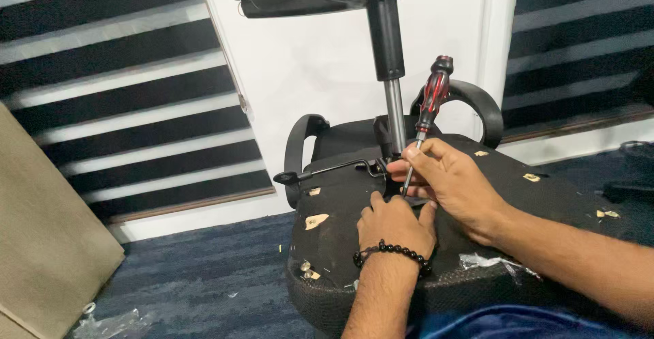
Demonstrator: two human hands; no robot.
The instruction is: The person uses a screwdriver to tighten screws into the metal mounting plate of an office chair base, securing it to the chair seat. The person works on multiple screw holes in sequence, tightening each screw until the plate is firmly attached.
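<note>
two hands on upturned chair seat (545,196) | r hand (453,182) grip clamped on screwdriver (428,117) shaft, tip down nr gas post (394,100) base | l hand (395,223) flat beside, fingers loose, holds nothing | risk: tilted driver could slip off screw, jab l hand

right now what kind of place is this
Probably an office or home workroom: dark blue carpet floor, black-and-white striped window blinds, and an upturned black office chair seat being worked on with a red-and-black-handled screwdriver.

Single head-worn view, close, angled down and forward toward wall and striped blinds (129,107).
</note>
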